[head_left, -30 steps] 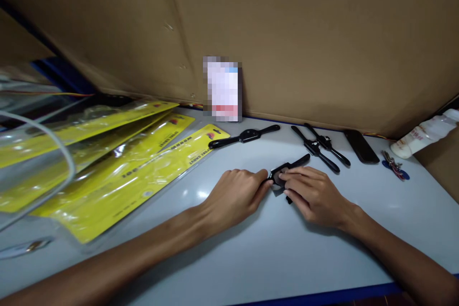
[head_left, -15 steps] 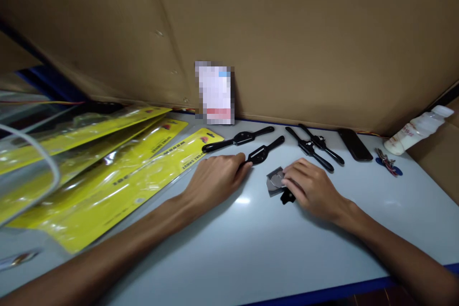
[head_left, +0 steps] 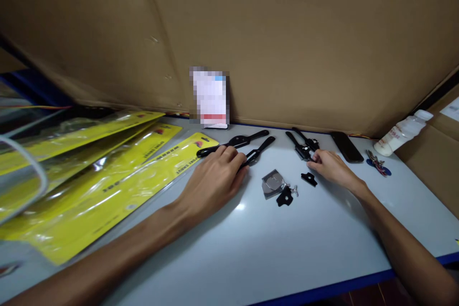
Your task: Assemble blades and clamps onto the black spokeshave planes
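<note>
My left hand [head_left: 217, 172] is curled over the near handle of a black spokeshave body [head_left: 261, 149] with an open slot. Just beyond it lies another black spokeshave [head_left: 238, 141]. At the right, my right hand [head_left: 333, 168] has its fingers closed on the handle end of a black spokeshave [head_left: 300, 149], one of a pair side by side. Between the hands lie flat grey steel blades [head_left: 273, 185], small wing screws [head_left: 294, 190] and a black cap plate [head_left: 285, 197]. A second black cap plate [head_left: 309, 179] lies apart, closer to my right hand.
Yellow blister packages [head_left: 118, 201] overlap at the left, under a pale curved cable [head_left: 41, 162]. A pixelated upright card [head_left: 211, 98] leans on the cardboard wall [head_left: 287, 48]. A phone [head_left: 346, 147], keys [head_left: 376, 162] and a bottle [head_left: 401, 134] stand or lie at the right.
My right hand has left the blades and cap plate and moved right to the paired spokeshaves. The second cap plate and wing screws now show. My left hand stays at its spokeshave.
</note>
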Motion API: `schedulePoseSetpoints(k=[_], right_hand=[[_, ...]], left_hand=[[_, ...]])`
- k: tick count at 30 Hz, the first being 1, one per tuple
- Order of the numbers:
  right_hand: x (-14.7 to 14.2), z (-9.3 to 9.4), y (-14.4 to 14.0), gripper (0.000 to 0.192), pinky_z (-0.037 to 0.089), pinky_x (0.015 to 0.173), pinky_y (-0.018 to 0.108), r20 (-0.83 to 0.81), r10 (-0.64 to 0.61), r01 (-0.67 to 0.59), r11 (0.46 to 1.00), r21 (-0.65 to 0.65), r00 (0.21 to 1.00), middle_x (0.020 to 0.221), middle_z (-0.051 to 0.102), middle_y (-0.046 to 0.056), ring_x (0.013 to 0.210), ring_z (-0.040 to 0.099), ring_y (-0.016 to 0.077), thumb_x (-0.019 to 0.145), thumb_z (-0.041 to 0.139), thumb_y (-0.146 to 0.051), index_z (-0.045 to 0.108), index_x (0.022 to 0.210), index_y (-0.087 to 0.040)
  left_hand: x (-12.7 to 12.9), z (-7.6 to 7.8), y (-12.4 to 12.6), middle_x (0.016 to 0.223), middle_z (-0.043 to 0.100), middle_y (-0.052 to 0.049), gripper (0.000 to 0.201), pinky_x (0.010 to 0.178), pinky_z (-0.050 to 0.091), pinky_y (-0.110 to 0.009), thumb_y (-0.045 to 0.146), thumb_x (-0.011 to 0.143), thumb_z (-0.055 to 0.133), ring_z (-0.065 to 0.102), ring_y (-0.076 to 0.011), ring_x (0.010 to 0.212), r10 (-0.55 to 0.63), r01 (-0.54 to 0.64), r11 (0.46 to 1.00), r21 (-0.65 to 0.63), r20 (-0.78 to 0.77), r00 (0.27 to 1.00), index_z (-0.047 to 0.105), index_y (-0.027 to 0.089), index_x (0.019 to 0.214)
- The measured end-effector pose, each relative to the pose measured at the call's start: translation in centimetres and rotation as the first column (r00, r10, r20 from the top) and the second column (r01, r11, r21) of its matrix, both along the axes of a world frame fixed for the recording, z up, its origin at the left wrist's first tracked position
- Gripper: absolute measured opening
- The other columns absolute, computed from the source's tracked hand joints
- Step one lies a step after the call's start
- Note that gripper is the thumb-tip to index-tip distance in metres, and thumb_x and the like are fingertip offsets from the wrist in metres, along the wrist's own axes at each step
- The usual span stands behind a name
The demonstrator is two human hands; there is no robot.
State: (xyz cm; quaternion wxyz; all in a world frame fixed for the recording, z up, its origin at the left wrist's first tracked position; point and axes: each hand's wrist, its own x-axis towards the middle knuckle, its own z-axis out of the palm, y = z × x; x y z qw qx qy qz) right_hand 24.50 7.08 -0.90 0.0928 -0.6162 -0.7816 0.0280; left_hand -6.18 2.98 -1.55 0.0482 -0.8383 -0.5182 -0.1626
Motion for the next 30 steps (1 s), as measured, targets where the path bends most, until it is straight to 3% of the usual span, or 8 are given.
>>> schedulePoseSetpoints(k=[3, 8, 12, 17, 21, 26, 28, 30], right_hand=[[0.1, -0.1, 0.2, 0.024, 0.028, 0.056, 0.029, -0.04, -0.002, 0.002, 1.0, -0.005, 0.999, 0.065, 0.061, 0.004, 0.062, 0.055, 0.0186, 0.09, 0.056, -0.031, 0.055, 0.069, -0.02], [-0.4, 0.8, 0.2, 0.016, 0.032, 0.06, 0.028, -0.157, 0.053, -0.047, 0.998, 0.039, 0.986, 0.073, 0.06, 0.003, 0.065, 0.052, 0.0171, 0.092, 0.051, -0.031, 0.055, 0.081, -0.02], [-1.4, 1.9, -0.5, 0.028, 0.029, 0.055, 0.026, -0.438, 0.172, -0.212, 0.976, -0.043, 0.882, 0.064, 0.05, -0.003, 0.056, 0.042, 0.0127, 0.092, 0.053, -0.043, 0.057, 0.077, -0.02], [-2.4, 2.3, -1.4, 0.028, 0.03, 0.053, 0.026, -0.608, 0.155, -0.349, 0.912, -0.213, 0.778, 0.062, 0.051, -0.003, 0.056, 0.044, 0.0127, 0.089, 0.06, -0.046, 0.063, 0.079, -0.019], [-2.9, 2.4, -2.0, 0.025, 0.034, 0.056, 0.026, -0.626, 0.196, -0.435, 0.863, -0.255, 0.755, 0.064, 0.055, -0.002, 0.06, 0.048, 0.013, 0.088, 0.064, -0.043, 0.07, 0.082, -0.019], [-3.5, 2.6, -2.7, 0.026, 0.044, 0.062, 0.028, -0.659, 0.186, -0.478, 0.827, -0.295, 0.728, 0.069, 0.064, 0.0, 0.065, 0.057, 0.0159, 0.085, 0.068, -0.044, 0.069, 0.077, -0.019], [-3.6, 2.4, -2.8, 0.028, 0.046, 0.063, 0.028, -0.643, 0.188, -0.446, 0.855, -0.265, 0.743, 0.068, 0.064, 0.001, 0.066, 0.059, 0.0167, 0.085, 0.068, -0.045, 0.066, 0.076, -0.02], [-3.6, 2.2, -2.7, 0.027, 0.048, 0.063, 0.03, -0.604, 0.195, -0.311, 0.946, -0.093, 0.773, 0.076, 0.066, 0.003, 0.07, 0.061, 0.0186, 0.088, 0.064, -0.047, 0.066, 0.084, -0.02]], left_hand=[[0.1, -0.1, -0.1, 0.102, 0.063, -0.014, 0.031, 0.085, 0.05, -0.046, 0.028, 0.101, 0.037, 0.055, -0.03, 0.098, -0.028, 0.027, 0.999, 0.02, 0.042, 0.999, 0.064, 0.014, 0.1], [0.4, -0.3, -0.4, 0.112, 0.06, -0.014, 0.028, 0.089, 0.049, -0.046, 0.028, 0.1, 0.04, 0.053, -0.0283, 0.103, -0.11, 0.103, 0.993, 0.062, 0.127, 0.986, 0.06, 0.015, 0.115], [0.7, 0.0, -0.8, 0.119, 0.059, -0.014, 0.03, 0.093, 0.047, -0.046, 0.029, 0.102, 0.039, 0.051, -0.0279, 0.108, -0.15, 0.134, 0.986, 0.097, 0.182, 0.972, 0.055, 0.016, 0.124], [0.9, 0.4, -1.1, 0.124, 0.059, -0.016, 0.037, 0.091, 0.045, -0.048, 0.036, 0.102, 0.041, 0.05, -0.0313, 0.111, -0.186, 0.178, 0.979, 0.097, 0.085, 0.979, 0.053, 0.015, 0.13], [1.2, 0.6, -1.4, 0.099, 0.067, -0.012, 0.033, 0.081, 0.046, -0.042, 0.039, 0.103, 0.042, 0.058, -0.0275, 0.093, -0.296, 0.295, 0.955, -0.034, -0.049, 0.954, 0.063, 0.015, 0.109], [1.6, 0.7, -2.0, 0.063, 0.06, -0.004, 0.037, 0.054, 0.037, -0.032, 0.033, 0.104, 0.031, 0.052, -0.0167, 0.052, -0.319, 0.315, 0.925, -0.21, 0.019, 0.948, 0.062, 0.016, 0.094], [1.7, 0.7, -2.1, 0.058, 0.057, -0.001, 0.034, 0.05, 0.032, -0.032, 0.032, 0.103, 0.032, 0.048, -0.0152, 0.046, -0.305, 0.308, 0.915, -0.259, 0.055, 0.951, 0.061, 0.016, 0.094], [1.7, 0.7, -2.0, 0.059, 0.056, -0.001, 0.033, 0.05, 0.03, -0.031, 0.033, 0.102, 0.033, 0.049, -0.0158, 0.047, -0.22, 0.245, 0.926, -0.288, 0.116, 0.969, 0.06, 0.017, 0.093]])
